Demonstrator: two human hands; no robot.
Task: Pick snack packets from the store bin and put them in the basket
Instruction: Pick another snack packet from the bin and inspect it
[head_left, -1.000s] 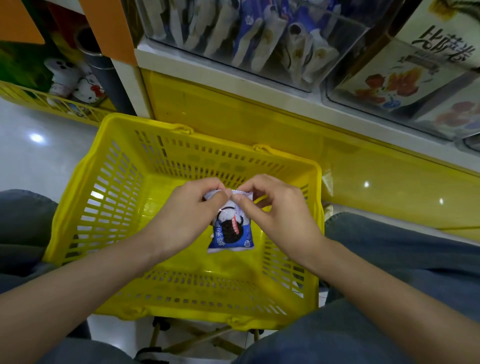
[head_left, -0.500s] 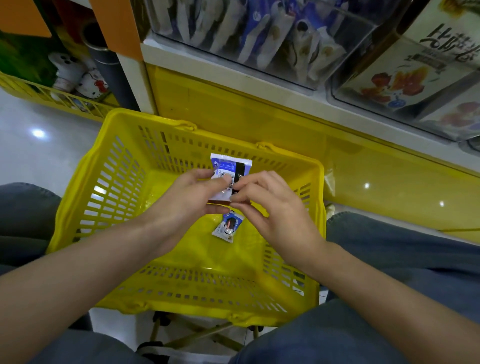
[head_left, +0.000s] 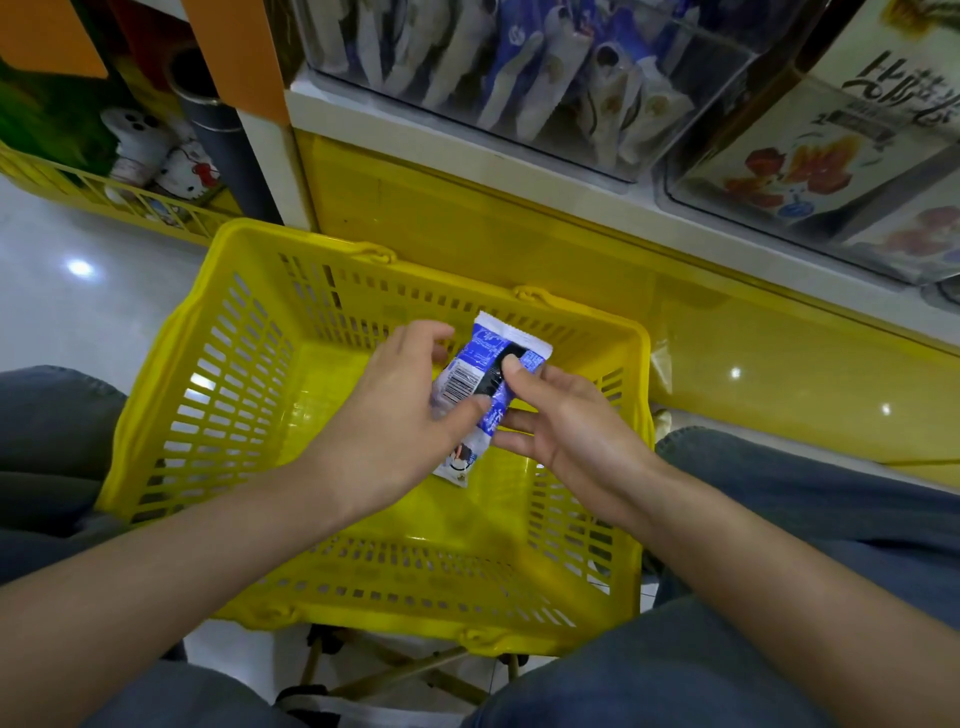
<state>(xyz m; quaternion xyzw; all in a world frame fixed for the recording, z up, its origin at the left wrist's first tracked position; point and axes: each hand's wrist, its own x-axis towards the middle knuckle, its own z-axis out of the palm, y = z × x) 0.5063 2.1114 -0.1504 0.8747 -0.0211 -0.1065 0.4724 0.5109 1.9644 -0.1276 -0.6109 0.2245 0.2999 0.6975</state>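
A yellow plastic basket (head_left: 171, 374) stands between my knees, below the shelf. Over its inside I hold a blue-and-white snack packet (head_left: 480, 364) with its barcode side up. My left hand (head_left: 395, 415) pinches its near left edge with the thumb on top. My right hand (head_left: 566, 426) pinches its right side, thumb on the black patch and fingers beneath. Below my left thumb shows a packet end with a cookie picture (head_left: 460, 462); I cannot tell whether it is a second packet. The clear store bin (head_left: 519, 67) on the shelf above holds several similar packets.
A second clear bin (head_left: 810, 156) with flower-print packs sits at the upper right. The yellow shelf front (head_left: 519, 234) rises just behind the basket. Plush toys (head_left: 156, 156) fill a yellow wire rack at the left. A folding frame (head_left: 405, 670) shows under the basket.
The packet hung cookie-side toward me a second ago; it is now flipped to its barcode side and lifted toward the far wall. Both hands shifted their grip on it.
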